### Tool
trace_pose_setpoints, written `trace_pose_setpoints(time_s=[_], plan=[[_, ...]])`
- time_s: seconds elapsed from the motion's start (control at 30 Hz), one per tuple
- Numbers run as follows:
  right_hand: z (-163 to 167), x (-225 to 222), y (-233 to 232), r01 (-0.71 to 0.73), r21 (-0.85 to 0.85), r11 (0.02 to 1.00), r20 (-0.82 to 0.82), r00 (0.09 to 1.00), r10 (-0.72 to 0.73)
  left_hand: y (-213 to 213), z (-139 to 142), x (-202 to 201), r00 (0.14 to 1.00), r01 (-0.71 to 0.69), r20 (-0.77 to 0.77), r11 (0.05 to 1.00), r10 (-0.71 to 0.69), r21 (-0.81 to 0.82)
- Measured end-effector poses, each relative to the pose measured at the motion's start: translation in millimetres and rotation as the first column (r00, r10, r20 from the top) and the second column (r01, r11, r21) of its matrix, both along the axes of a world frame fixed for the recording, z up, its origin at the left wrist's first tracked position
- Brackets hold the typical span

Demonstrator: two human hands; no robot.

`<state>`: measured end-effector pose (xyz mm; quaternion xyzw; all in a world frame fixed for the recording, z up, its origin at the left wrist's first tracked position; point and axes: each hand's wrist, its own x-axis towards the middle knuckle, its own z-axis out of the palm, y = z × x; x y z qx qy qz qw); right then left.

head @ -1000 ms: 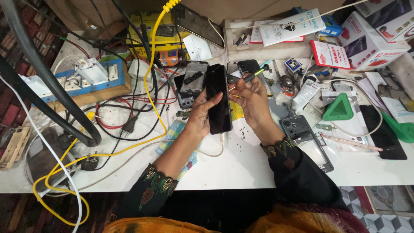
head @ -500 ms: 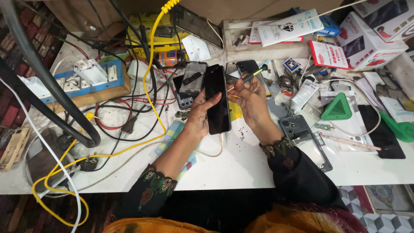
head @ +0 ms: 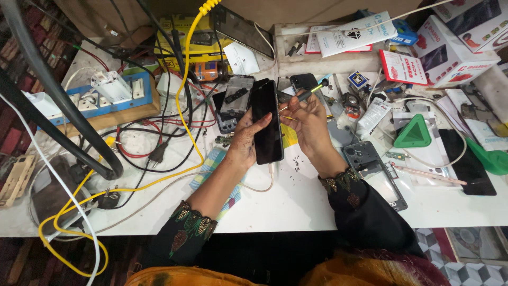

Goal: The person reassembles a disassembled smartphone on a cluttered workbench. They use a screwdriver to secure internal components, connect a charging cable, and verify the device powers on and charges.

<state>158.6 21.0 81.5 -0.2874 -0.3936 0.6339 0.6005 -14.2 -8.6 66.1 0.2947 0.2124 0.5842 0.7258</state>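
While the left hand (head: 244, 139) clasps the phone (head: 266, 122), the right hand (head: 310, 123) pinches a screwdriver (head: 308, 94).

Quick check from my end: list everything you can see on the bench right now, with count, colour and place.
phone: 1, black, dark screen, upright in the left hand at centre
small tool: 1, dark with a yellow-green tip, in the right hand
opened phone: 1, dark, insides showing, lying behind the held phone
phone back frame: 1, grey, on the table right of the right wrist
triangular pick: 1, green, right of centre
power strip: 1, blue and white, far left
yellow cable: 1, runs from top centre down to lower left
boxes: several, white and red, top right
table: 1, white
left hand: grips the phone's left edge
right hand: holds the tool beside the phone
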Motion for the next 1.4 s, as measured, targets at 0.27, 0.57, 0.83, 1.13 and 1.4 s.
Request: trace_pose_setpoints(time_s=[0.27, 0.57, 0.83, 1.13, 1.4], plan=[[-1.5, 0.8, 0.6, 0.001, -0.007, 1.0, 0.005, 1.0, -0.001, 1.9, -2.4, 0.8, 1.0, -0.008, -0.002, 1.0, 0.008, -0.009], [-1.9, 0.6, 1.4, -0.001, -0.004, 1.0, -0.003, 1.0, 0.001, 1.7, -2.8, 0.5, 1.0, -0.015, -0.028, 1.0, 0.015, -0.02], [1.0, -0.1, 0.7, 0.002, -0.012, 1.0, 0.011, 1.0, -0.001, 2.1, -3.4, 0.3, 1.0, -0.011, -0.025, 1.0, 0.011, -0.006], [1.0, 0.2, 0.2, 0.006, -0.014, 1.0, 0.006, 1.0, -0.006, 2.0, -2.0, 0.5, 0.999, -0.018, -0.034, 1.0, 0.018, -0.023], [-0.9, 0.7, 0.5, -0.001, -0.001, 1.0, 0.019, 1.0, 0.001, 1.3, -3.1, 0.4, 1.0, -0.01, -0.013, 1.0, 0.01, -0.012]])
